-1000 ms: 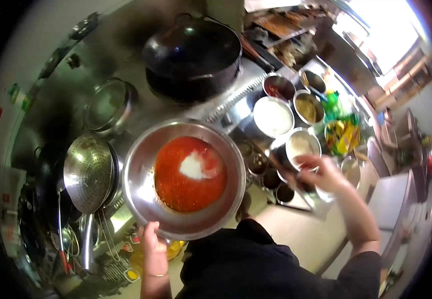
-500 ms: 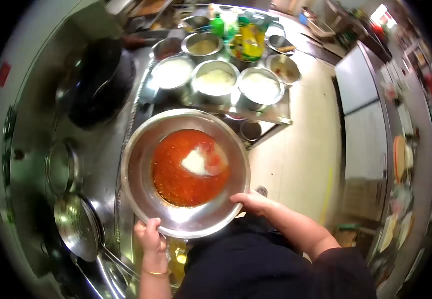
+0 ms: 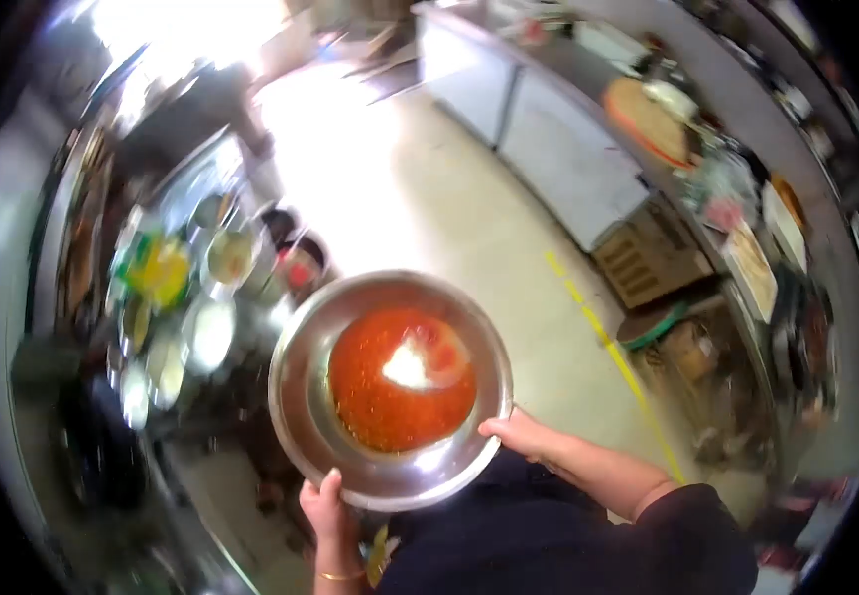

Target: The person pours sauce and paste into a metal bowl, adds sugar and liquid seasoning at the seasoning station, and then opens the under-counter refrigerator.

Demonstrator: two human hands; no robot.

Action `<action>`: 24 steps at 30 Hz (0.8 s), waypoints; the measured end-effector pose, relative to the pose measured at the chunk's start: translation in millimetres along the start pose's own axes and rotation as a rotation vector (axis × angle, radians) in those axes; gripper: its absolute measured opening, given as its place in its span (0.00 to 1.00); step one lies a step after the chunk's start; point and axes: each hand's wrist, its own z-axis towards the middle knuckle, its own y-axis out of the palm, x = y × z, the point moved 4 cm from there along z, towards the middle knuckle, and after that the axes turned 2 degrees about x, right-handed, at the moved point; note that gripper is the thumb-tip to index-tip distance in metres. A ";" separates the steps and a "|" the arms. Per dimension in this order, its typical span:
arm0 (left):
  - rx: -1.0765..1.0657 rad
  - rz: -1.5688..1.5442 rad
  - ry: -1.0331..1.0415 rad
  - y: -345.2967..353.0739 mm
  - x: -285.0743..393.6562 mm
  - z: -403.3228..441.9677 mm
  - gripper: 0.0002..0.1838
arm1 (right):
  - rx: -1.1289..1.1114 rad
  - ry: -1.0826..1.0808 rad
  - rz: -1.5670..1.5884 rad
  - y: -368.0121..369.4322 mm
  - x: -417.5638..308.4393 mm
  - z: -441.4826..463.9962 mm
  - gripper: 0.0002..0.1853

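A wide steel mixing bowl (image 3: 301, 397) hangs in the air in front of my body. It holds an orange-red sauce (image 3: 380, 397) with a white heap of powder or granules (image 3: 407, 367) on it. My left hand (image 3: 328, 508) grips the near left rim, its thumb over the edge. At the right rim, my right hand (image 3: 521, 436) is closed the same way, thumb on top. The fingers of both hands are hidden under the bowl.
On the left, blurred, stand several metal pots (image 3: 209, 332) and a yellow-green package (image 3: 157, 270). A long white-fronted counter (image 3: 558, 139) runs along the right, with a round chopping board (image 3: 648, 121) on top and a brown crate (image 3: 656, 253) below. Pale floor (image 3: 449, 188) with a yellow line lies between.
My view has swung to the right, away from the stove and toward the aisle and counter. The bowl stays in both hands, and the pots now appear at the left.
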 end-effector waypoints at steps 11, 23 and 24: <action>-0.308 0.222 -0.052 304.7 9.7 58.9 0.09 | 0.329 -0.050 0.387 -196.4 -111.6 8.0 0.16; -0.591 0.243 -0.078 564.5 51.6 238.1 0.05 | 0.465 -0.163 0.523 -289.5 -262.1 185.3 0.18; -0.534 0.052 -0.268 588.6 54.9 259.0 0.05 | 0.469 -0.174 0.515 -298.9 -279.2 197.3 0.19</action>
